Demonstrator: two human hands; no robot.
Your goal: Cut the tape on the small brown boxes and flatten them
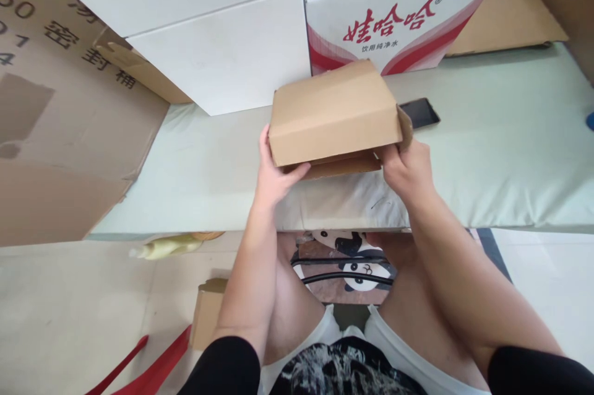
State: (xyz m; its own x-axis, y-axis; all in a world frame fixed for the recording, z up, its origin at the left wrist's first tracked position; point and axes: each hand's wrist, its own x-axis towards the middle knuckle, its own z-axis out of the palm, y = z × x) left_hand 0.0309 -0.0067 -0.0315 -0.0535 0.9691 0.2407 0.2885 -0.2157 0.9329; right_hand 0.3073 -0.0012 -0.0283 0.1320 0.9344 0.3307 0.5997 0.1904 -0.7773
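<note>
1. While both my hands grip the box, it sits tilted near the middle of the tabletop's front edge; I can't tell whether its underside touches the cloth.
2. My left hand holds the left end, fingers spread along the side and thumb under the lower front edge. If that thumb slips, I think this end could drop.
3. My right hand is curled around the right end, by the raised flap; its fingertips are hidden inside or behind the cardboard. Squeezing hard here might crease the flap or tear its corner.
4. A gap runs along the side facing me. Should anything be inside, which I can't see, tipping the box further my way could spill it over the front edge.
5. The phone lies just behind the right end, towards the back edge. A swing to the right could shove it.
6. The white carton stands along the back edge, so pushing the box away from me would probably bump it.
</note>
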